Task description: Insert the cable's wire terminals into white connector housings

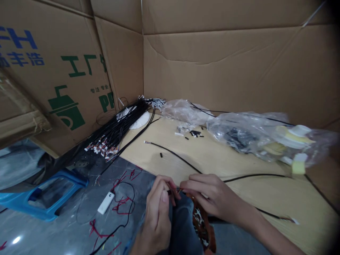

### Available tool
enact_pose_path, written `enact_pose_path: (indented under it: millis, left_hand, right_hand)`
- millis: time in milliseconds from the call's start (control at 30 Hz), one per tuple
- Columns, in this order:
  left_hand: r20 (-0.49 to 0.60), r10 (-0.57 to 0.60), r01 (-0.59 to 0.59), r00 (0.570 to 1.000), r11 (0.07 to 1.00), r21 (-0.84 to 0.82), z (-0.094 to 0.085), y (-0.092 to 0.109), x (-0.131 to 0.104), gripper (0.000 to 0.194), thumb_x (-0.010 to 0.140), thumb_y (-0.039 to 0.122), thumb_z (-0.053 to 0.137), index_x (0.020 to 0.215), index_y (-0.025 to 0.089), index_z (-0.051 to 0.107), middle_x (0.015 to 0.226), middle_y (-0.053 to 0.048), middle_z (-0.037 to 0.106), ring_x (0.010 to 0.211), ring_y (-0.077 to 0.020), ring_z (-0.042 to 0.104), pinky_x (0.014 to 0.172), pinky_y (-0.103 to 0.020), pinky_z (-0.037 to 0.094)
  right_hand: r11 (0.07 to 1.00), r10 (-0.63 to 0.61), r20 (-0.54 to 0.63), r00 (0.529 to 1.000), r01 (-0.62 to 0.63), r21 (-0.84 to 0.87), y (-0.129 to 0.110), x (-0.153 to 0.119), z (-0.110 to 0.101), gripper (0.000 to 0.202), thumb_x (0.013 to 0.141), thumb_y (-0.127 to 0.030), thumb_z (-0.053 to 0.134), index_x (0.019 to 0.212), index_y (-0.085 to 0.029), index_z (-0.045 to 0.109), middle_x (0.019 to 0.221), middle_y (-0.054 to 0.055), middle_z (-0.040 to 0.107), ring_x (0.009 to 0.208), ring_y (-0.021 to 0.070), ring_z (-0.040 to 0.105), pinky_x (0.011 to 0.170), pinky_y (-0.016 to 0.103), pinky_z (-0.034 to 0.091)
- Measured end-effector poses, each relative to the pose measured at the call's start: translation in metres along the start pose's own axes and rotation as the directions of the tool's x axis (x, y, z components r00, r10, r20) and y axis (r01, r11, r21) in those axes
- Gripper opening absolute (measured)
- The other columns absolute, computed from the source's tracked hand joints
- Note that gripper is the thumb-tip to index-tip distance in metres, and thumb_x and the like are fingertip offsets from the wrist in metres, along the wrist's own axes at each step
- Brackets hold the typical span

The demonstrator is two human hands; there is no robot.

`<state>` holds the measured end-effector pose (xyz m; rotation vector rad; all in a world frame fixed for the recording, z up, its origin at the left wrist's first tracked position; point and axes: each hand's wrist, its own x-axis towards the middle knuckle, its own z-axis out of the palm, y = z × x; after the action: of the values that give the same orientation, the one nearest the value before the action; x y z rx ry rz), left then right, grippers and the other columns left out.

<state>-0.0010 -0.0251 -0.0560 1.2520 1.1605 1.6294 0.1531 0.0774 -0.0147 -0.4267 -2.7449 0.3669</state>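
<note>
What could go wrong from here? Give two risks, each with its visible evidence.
The small dark piece at the fingertips of the left hand is tiny, so it could slip and get lost. The black cable bundle has white connectors reaching past the edge of the tabletop, so a bump might drag cables off.

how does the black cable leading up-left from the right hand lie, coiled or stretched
Stretched out where visible: the black cable curves across the board from its white connector until the right hand hides it.
</note>
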Motion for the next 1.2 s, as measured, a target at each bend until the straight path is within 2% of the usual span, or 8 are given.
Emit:
enact_pose_path:
  millis: [100,200,300,500,633,800,1000,1200]
  left_hand:
    - [0.023,-0.025,0.026,0.999,1.000,-0.009,0.002,-0.003,-0.002,0.039,0.091,0.053,0.038,0.100,0.017,0.050,0.088,-0.004,0.050,0.080,-0.0145,0.054,0.071,-0.024,0.047]
    - [-0.035,-0.053,0.053,0.998,0.998,0.015,0.006,-0.006,-0.003,0.016,0.087,0.029,0.058,0.095,0.018,0.050,0.093,-0.003,0.054,0.089,-0.0113,0.055,0.080,-0.019,0.047]
    - [-0.066,-0.034,0.036,0.997,0.999,0.021,0.009,-0.010,-0.004,0.009,0.088,0.021,0.058,0.086,0.018,0.049,0.093,-0.002,0.059,0.089,-0.0101,0.058,0.080,-0.019,0.049]
    - [-0.027,0.029,-0.029,0.999,0.999,0.019,0.006,-0.011,-0.003,0.029,0.083,0.013,0.062,0.067,0.016,0.038,0.087,-0.003,0.068,0.082,-0.0126,0.065,0.070,-0.023,0.053]
    - [-0.031,0.046,-0.048,0.998,0.997,-0.053,0.008,-0.006,0.000,0.032,0.082,0.012,0.062,0.068,0.017,0.035,0.081,-0.001,0.065,0.072,-0.0106,0.063,0.067,-0.023,0.054]
    - [-0.040,-0.037,0.030,0.999,0.984,-0.173,0.014,0.000,0.002,0.026,0.083,0.013,0.061,0.074,0.017,0.038,0.078,0.001,0.059,0.069,-0.0077,0.060,0.068,-0.020,0.052]
    - [0.013,-0.215,0.211,0.977,0.944,-0.255,0.009,0.008,0.009,0.033,0.077,0.014,0.068,0.070,0.017,0.037,0.080,-0.002,0.062,0.075,-0.0093,0.061,0.071,-0.019,0.051]
    - [-0.026,-0.242,0.226,0.970,0.937,-0.267,0.006,0.012,0.008,0.032,0.073,0.015,0.072,0.066,0.015,0.041,0.076,-0.001,0.062,0.073,-0.0087,0.059,0.070,-0.017,0.050]
  right_hand:
    - [1.000,0.025,-0.011,1.000,-0.025,0.000,-0.001,-0.006,0.002,0.025,0.092,-0.012,0.040,0.094,-0.018,0.065,0.071,0.004,0.059,0.064,0.0153,0.056,0.057,0.026,0.035]
    - [0.998,0.055,-0.023,0.998,-0.055,0.019,-0.005,-0.011,0.001,0.025,0.092,-0.013,0.041,0.097,-0.018,0.065,0.074,0.004,0.060,0.066,0.0150,0.056,0.058,0.026,0.035]
    - [0.995,0.088,-0.043,0.995,-0.086,0.047,-0.010,-0.014,-0.001,0.024,0.094,-0.015,0.041,0.094,-0.018,0.065,0.074,0.004,0.060,0.067,0.0153,0.055,0.059,0.026,0.035]
    - [0.983,0.103,-0.006,0.995,-0.101,0.153,-0.014,-0.016,-0.010,0.018,0.092,-0.015,0.047,0.088,-0.017,0.064,0.077,0.001,0.064,0.068,0.0127,0.058,0.062,0.022,0.039]
    - [0.974,0.082,-0.034,0.996,-0.072,0.214,-0.014,-0.019,-0.011,0.019,0.093,-0.014,0.046,0.100,-0.018,0.063,0.088,0.002,0.066,0.077,0.0119,0.060,0.069,0.020,0.042]
    - [0.966,0.087,-0.122,0.989,-0.054,0.252,-0.015,-0.022,-0.004,0.020,0.094,-0.017,0.047,0.100,-0.017,0.066,0.085,0.004,0.064,0.074,0.0122,0.059,0.065,0.021,0.041]
    - [0.953,0.172,-0.205,0.964,-0.110,0.281,-0.019,-0.019,0.000,0.018,0.089,-0.017,0.054,0.089,-0.015,0.072,0.068,0.003,0.057,0.059,0.0110,0.052,0.054,0.022,0.035]
    - [0.916,0.282,-0.213,0.935,-0.197,0.350,-0.023,-0.014,0.001,0.012,0.084,-0.015,0.062,0.084,-0.017,0.074,0.065,0.001,0.058,0.057,0.0088,0.052,0.051,0.020,0.034]
